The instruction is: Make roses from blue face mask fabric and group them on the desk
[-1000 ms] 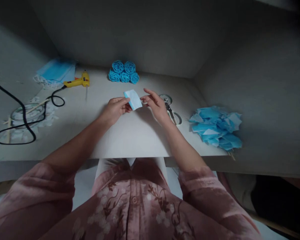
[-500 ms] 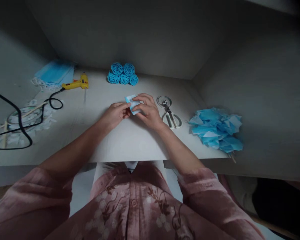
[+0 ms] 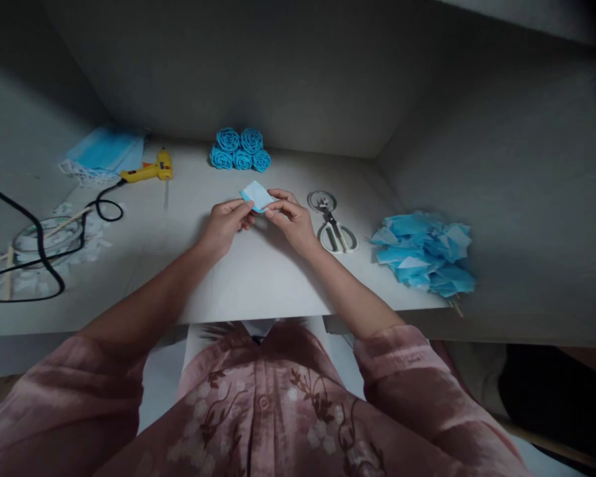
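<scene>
A small folded piece of light blue and white material (image 3: 257, 194) is held up between both hands over the middle of the table. My left hand (image 3: 223, 225) pinches its lower left edge between thumb and fingers. On the other side, my right hand (image 3: 293, 222) grips its lower right corner with thumb and fingertips. Behind the hands, several blue rolled flowers (image 3: 242, 159) are stacked in two rows. Scissors with white handles (image 3: 335, 232) lie just right of my right hand.
A yellow glue gun (image 3: 151, 170) lies at the back left beside stacked blue masks (image 3: 106, 152). A black cord (image 3: 40, 232) loops over scraps and a ring at the left. Crumpled blue pieces (image 3: 424, 252) lie at the right, near the front edge.
The blue and white piece now shows its face more fully, tilted upward. My right fingers have moved from across it to its lower right corner. The view has shifted slightly.
</scene>
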Motion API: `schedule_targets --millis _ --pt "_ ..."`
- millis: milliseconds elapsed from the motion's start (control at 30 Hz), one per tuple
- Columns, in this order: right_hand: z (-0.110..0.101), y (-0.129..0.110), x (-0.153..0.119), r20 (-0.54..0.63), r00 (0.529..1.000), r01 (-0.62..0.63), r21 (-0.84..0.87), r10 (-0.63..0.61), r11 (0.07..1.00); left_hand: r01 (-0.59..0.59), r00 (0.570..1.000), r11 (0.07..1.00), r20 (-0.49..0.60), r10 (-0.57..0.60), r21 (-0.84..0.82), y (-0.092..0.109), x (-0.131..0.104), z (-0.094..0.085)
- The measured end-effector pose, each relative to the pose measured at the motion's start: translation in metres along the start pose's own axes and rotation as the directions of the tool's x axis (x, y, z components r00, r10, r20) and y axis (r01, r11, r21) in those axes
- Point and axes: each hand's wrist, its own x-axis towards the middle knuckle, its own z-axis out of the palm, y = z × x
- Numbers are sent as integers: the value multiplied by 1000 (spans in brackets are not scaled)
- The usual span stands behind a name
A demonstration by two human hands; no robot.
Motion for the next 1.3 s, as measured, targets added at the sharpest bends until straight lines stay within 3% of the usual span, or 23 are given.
schedule_targets --millis 233,633,800,900,1100,1300 --pt "7 -1 1 -43 983 -167 190 178 968 -1 999 1000 44 2 -11 -2 1 0" --pt "6 -5 2 -59 977 -193 172 206 966 -5 997 999 80 2 31 -3 -1 0" --pt "4 -6 3 -66 977 -184 206 202 961 -1 1000 999 27 0 51 -2 1 -2" --pt "-3 -13 4 -38 970 -225 218 239 950 1 1000 998 31 -3 59 -1 1 -1" --pt "-9 -19 4 172 932 -350 205 318 914 -25 998 987 56 16 160 -2 -2 2" --pt "-2 -13 4 118 953 -299 207 280 931 -111 993 974 49 104 196 -2 -1 1"
